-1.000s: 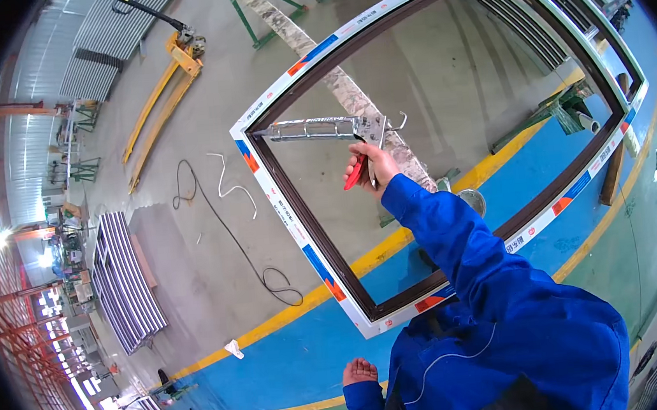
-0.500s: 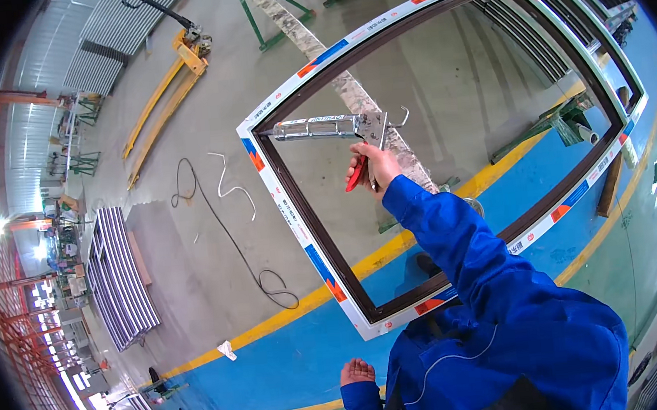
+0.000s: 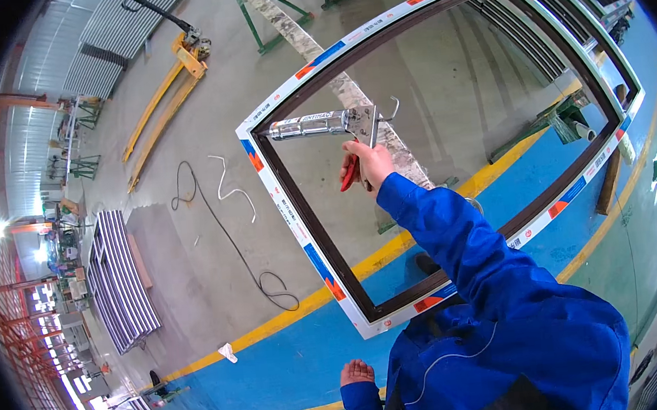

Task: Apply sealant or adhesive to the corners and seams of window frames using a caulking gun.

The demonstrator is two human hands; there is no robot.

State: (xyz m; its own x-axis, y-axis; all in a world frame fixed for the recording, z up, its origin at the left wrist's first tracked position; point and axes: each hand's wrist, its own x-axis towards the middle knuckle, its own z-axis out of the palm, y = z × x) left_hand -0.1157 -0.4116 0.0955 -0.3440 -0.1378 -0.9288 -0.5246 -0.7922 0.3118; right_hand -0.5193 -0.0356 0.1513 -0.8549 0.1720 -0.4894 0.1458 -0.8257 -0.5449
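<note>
My right hand (image 3: 368, 164) is wrapped round the handle and red trigger of a caulking gun (image 3: 310, 125). The gun lies nearly level, its silver tube aimed left and a wire hook at its rear. Its tip is at the inner dark edge of a large window frame (image 3: 297, 225), near the far left corner; whether it touches is too small to tell. White film with blue and orange patches covers the frame's face. Low in the view, my left hand (image 3: 356, 372) stays near my body, its fingers curled in and nothing visible in them.
A painted beam (image 3: 350, 94) on green trestles runs beneath the window frame. A yellow pallet jack (image 3: 189, 61), a stack of metal profiles (image 3: 122, 281), a dark cable (image 3: 229, 233) and a white strip (image 3: 225, 179) lie on the floor to the left. More profiles stand far right.
The caulking gun and my right hand have shifted slightly to the left and away from me, along the frame's inner edge. My left hand has stayed put.
</note>
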